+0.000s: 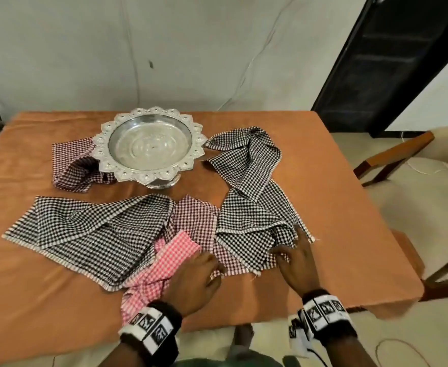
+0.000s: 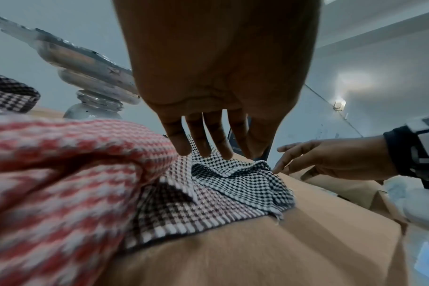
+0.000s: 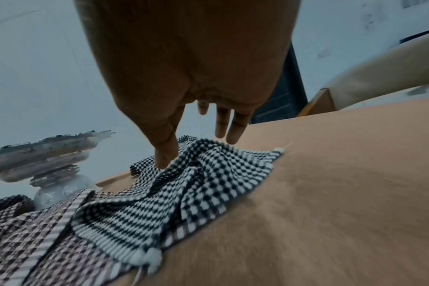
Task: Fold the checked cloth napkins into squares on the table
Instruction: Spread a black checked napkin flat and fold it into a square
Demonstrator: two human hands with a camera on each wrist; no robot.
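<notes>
Napkins [image 1: 254, 223] heaped unfolded, desk [image 1: 323, 197] centre. My left hand [image 1: 191, 282] flat, fingers straight, pinning pink napkin [image 1: 164, 263]; right hand [image 1: 295, 263] relaxed, fingertips on black-checked napkin [image 3: 184, 183], likely to draw one free.

Silver pedestal bowl [image 1: 150, 147] amid napkins [image 1: 249, 197]

The silver pedestal tray [image 1: 150, 145] hid part of the maroon napkin [image 1: 70, 165], while the pink napkin [image 2: 61, 174] was blurred and cropped in the left wrist view.
</notes>
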